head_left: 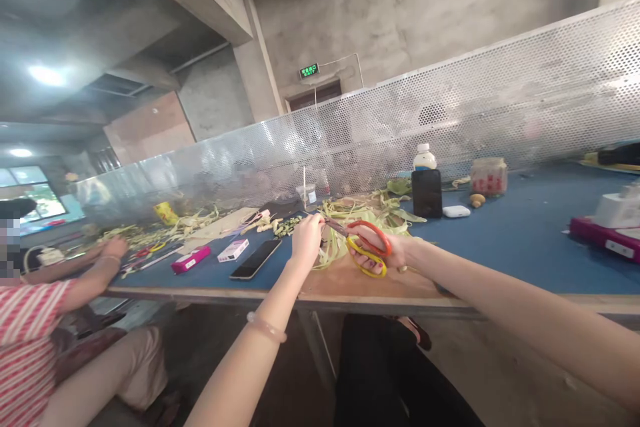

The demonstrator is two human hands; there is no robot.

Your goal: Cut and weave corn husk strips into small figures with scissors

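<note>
A pair of scissors [367, 247] with one orange and one yellow handle is in my right hand [396, 252], its blades pointing left and away from me. My left hand [307, 239] is closed close to the blade tips, fingers pinched together; what they hold, if anything, is too small to make out. Behind and below the blades lies a pile of pale green husk strips [340, 220], spread over a brown board [330, 282] at the table's front edge. Some strips hang near my left fingertips.
Left of my hands are a dark phone [256, 259], a small white box [233, 250] and a magenta packet [191, 259]. A bottle [425, 156], an upright phone [427, 194], a white case [456, 212] and a jar [489, 177] stand behind right. A co-worker [37, 327] sits at left.
</note>
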